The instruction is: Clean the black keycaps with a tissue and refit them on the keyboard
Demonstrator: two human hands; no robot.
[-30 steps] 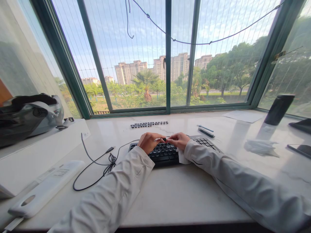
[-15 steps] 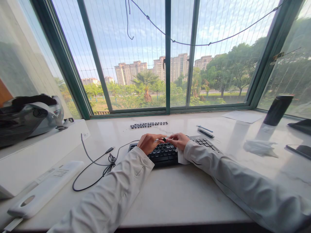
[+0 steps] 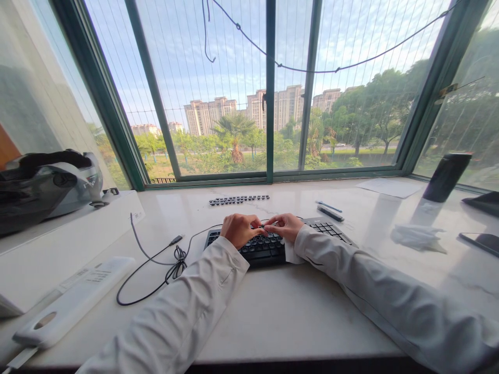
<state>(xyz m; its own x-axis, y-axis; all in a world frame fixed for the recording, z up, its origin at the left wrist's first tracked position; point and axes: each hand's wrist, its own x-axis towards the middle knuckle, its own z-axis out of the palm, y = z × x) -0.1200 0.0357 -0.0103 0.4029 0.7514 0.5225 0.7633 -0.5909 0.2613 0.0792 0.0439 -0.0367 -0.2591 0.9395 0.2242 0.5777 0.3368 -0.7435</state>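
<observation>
My left hand (image 3: pixel 238 231) and my right hand (image 3: pixel 287 227) meet fingertip to fingertip over the black keyboard (image 3: pixel 265 258). Between them they pinch a small black keycap (image 3: pixel 262 226), mostly covered by the fingers. A white tissue (image 3: pixel 293 253) hangs below my right palm, against the keyboard's front edge. Some keys near my hands show bare dark switches without caps; the number pad (image 3: pixel 326 228) at the right has its flat caps on. Behind the keyboard, several loose keycaps (image 3: pixel 238 200) lie in rows on the white counter (image 3: pixel 304 317).
To the left lie a coiled black USB cable (image 3: pixel 177 264), a white power strip (image 3: pixel 74 301) and a white box (image 3: pixel 97 228) bearing a black headset (image 3: pixel 50 179). At the right are a pen (image 3: pixel 328 206), a dark slim tool (image 3: pixel 330 213), crumpled plastic (image 3: pixel 417 238), paper (image 3: pixel 388 187) and a black cylinder (image 3: pixel 447 177).
The keycap has turned between my fingertips and now shows less. My left fingers have shifted slightly around it; my right hand stays nearly where it was.
</observation>
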